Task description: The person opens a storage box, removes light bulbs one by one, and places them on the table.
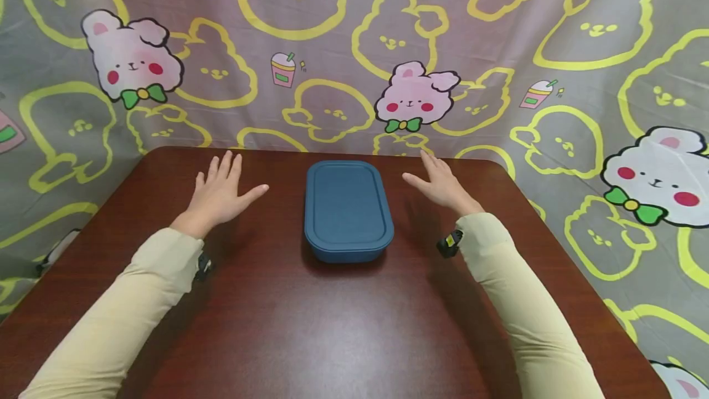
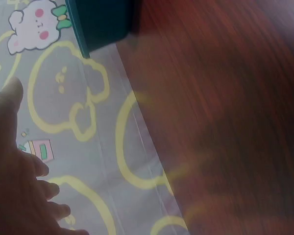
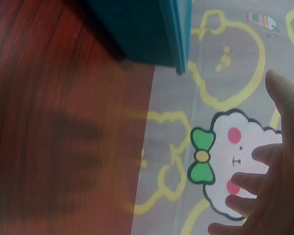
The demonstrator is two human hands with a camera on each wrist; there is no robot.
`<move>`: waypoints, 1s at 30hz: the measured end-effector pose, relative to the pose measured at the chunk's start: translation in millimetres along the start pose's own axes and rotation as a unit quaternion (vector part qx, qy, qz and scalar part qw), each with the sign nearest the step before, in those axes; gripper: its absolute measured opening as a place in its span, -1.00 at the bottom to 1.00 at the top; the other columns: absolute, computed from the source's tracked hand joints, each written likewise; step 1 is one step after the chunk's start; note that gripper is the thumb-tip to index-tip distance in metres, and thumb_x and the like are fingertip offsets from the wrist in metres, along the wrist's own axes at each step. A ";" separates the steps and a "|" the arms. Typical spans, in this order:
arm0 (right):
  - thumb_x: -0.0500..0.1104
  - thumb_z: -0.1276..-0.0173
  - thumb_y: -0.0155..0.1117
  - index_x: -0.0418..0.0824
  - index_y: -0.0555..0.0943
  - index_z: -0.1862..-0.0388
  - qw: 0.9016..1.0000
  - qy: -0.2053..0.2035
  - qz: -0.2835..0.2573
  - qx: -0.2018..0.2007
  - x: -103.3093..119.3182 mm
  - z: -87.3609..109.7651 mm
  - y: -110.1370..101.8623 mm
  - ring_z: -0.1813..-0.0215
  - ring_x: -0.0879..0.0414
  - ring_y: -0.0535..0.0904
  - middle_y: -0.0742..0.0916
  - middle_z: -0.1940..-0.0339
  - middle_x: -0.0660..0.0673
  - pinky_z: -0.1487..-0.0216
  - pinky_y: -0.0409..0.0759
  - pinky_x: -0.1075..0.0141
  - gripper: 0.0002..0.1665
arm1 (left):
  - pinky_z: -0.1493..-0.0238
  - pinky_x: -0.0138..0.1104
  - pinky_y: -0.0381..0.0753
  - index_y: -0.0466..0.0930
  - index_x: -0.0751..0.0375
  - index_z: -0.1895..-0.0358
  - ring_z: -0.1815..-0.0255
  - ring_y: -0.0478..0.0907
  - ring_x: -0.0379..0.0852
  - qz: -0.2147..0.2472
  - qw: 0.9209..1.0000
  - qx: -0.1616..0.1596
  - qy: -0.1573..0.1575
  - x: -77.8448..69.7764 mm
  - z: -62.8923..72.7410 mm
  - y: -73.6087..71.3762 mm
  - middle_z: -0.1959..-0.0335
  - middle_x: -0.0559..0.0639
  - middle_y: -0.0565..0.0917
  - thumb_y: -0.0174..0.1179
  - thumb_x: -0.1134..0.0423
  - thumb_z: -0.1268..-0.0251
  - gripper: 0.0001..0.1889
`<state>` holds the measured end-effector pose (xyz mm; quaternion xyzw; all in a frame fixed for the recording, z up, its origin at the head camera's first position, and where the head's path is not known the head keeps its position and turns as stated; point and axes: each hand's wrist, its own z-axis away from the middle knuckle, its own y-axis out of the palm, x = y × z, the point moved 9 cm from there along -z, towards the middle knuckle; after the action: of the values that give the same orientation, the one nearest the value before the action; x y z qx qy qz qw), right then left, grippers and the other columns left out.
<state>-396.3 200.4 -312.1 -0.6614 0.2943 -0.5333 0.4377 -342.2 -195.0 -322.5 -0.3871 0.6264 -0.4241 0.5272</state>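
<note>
A blue rectangular lidded box (image 1: 348, 205) with rounded corners sits on the brown wooden table, its lid on top. To its left my left hand (image 1: 216, 196) hovers with fingers spread and thumb pointing toward the box. On the other side my right hand (image 1: 440, 183) is held in the air, fingers extended, nearer to the box and apart from it. Both wrist views show the box's side (image 2: 100, 24) at the top edge, with the hands' fingers extended and holding nothing.
The dark wooden table (image 1: 343, 325) reaches back to a grey curtain (image 1: 327, 11) printed with yellow outlines and white bunny faces. Small black wrist cameras (image 1: 450, 244) sit under the cream sleeves (image 1: 526, 300). Shadows of the hands fall on the tabletop.
</note>
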 end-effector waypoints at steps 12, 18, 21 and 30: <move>0.39 -0.25 -0.04 -0.08 -0.19 -0.50 0.995 -0.013 -0.093 0.018 18.3 -2.5 17.8 -0.45 -0.03 -0.13 0.01 -0.49 -0.09 -0.33 -0.08 -0.04 0.06 | -0.29 0.10 -0.32 -0.33 0.42 -0.42 -0.41 -0.46 0.20 0.093 0.994 0.009 0.057 -39.5 -10.4 23.6 -0.43 0.32 -0.29 -0.14 -0.31 -0.26 0.00; 0.39 -0.24 -0.02 -0.03 -0.17 -0.50 0.991 0.003 -0.129 0.033 18.2 -3.3 34.4 -0.44 -0.01 -0.04 0.07 -0.48 -0.07 -0.32 -0.01 -0.05 0.04 | -0.31 0.06 -0.28 -0.34 0.38 -0.42 -0.42 -0.44 0.15 0.127 0.989 0.036 0.073 -57.3 -15.6 42.9 -0.45 0.26 -0.29 -0.11 -0.23 -0.31 -0.06; 0.41 -0.23 -0.03 -0.01 -0.15 -0.50 0.990 0.009 -0.135 0.043 17.9 -4.3 44.9 -0.43 -0.02 -0.01 0.10 -0.47 -0.07 -0.31 0.02 -0.05 0.04 | -0.32 0.03 -0.24 -0.34 0.35 -0.43 -0.43 -0.42 0.12 0.149 0.985 0.049 0.068 -62.5 -16.8 51.8 -0.46 0.22 -0.26 -0.10 -0.23 -0.31 -0.07; 0.44 -0.19 -0.02 -0.01 -0.10 -0.50 0.984 0.021 -0.149 0.091 14.3 -1.0 74.9 -0.43 -0.01 -0.01 0.09 -0.47 -0.07 -0.31 0.03 -0.02 0.06 | -0.33 0.00 -0.17 -0.27 0.38 -0.43 -0.43 -0.27 0.13 0.195 0.976 0.071 0.064 -67.7 -17.6 76.1 -0.45 0.26 -0.17 -0.11 -0.17 -0.36 -0.13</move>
<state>-387.8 154.6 -372.6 -0.6437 0.1516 -0.6312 0.4054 -352.7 -103.8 -370.0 -0.1913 0.6906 -0.3803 0.5846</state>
